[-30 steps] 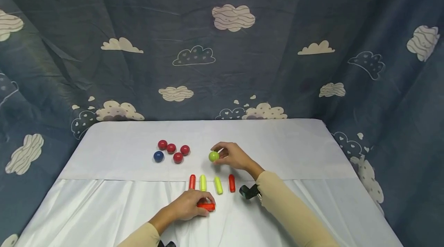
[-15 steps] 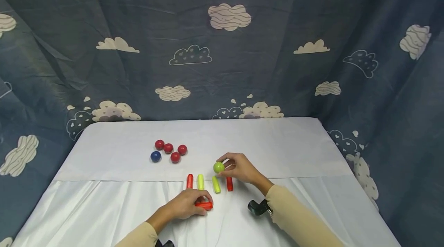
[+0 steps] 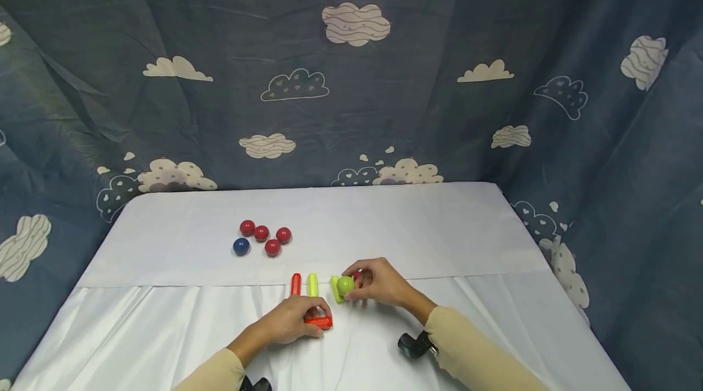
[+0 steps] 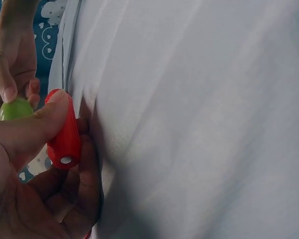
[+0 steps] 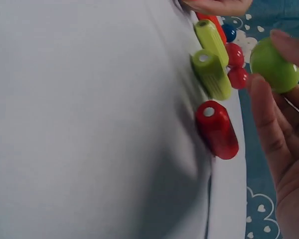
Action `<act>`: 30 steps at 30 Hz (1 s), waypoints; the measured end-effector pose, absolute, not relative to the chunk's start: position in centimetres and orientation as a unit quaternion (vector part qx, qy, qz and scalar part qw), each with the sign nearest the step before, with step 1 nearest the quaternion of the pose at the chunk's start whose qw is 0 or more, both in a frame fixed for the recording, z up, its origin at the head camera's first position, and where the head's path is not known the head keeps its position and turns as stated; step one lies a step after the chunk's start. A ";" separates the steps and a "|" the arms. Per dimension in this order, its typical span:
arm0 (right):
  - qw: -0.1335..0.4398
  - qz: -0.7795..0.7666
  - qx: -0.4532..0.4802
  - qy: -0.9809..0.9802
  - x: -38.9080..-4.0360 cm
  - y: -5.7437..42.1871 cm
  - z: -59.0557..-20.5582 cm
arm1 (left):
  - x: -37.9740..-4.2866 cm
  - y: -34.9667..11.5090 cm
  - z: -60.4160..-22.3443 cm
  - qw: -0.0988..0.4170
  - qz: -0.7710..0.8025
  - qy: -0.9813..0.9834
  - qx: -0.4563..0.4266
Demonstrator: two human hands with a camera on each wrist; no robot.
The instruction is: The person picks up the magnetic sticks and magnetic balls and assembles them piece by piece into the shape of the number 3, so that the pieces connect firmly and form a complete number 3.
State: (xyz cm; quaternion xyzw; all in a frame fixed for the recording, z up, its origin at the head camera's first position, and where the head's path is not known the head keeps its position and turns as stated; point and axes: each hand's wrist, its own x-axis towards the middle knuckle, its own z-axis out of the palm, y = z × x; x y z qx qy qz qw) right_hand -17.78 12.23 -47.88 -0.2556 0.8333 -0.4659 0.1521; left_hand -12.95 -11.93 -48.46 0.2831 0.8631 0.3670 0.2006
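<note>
1. The green ball has just been brought toward the row of rods by the right hand; from a place well beyond the held red rod, it is now carried nearer, beyond that rod and to its right
2. The ball is pinched by the right hand, its thumb and fingers curled round it and parted only by its width
3. The held red rod is gripped by the left hand, with fingers curled and thumb laid along it; little shift is seen there
4. Beyond the held red rod, the left lime rod and left red rod are left untouched
5. To its right, the right lime rod is partly covered by the ball in the head view, yet a gap is shown from the right wrist; the right red rod is now mostly hidden by the right hand
6. Four red balls and the blue ball are left farther beyond and leftward on the surface
7. The ball is judged to be brought close to the rods, though not yet released
</note>
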 end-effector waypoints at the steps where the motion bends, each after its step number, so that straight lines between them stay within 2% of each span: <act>1: 0.160 -0.469 -0.256 0.830 -17.6 12.3 -47.9 | -13.0 -11.9 -48.5 0.200 0.367 0.863 0.283; 5: 0.189 -0.482 -0.263 0.814 -16.9 12.3 -48.1 | -13.1 -11.8 -48.6 0.199 0.366 0.864 0.282; 15: 0.217 -0.481 -0.284 0.800 -15.7 12.3 -48.7 | -13.0 -11.7 -48.7 0.208 0.362 0.864 0.281; 30: 0.224 -0.460 -0.302 0.804 -14.9 11.8 -49.1 | -13.1 -11.8 -49.0 0.209 0.381 0.854 0.288</act>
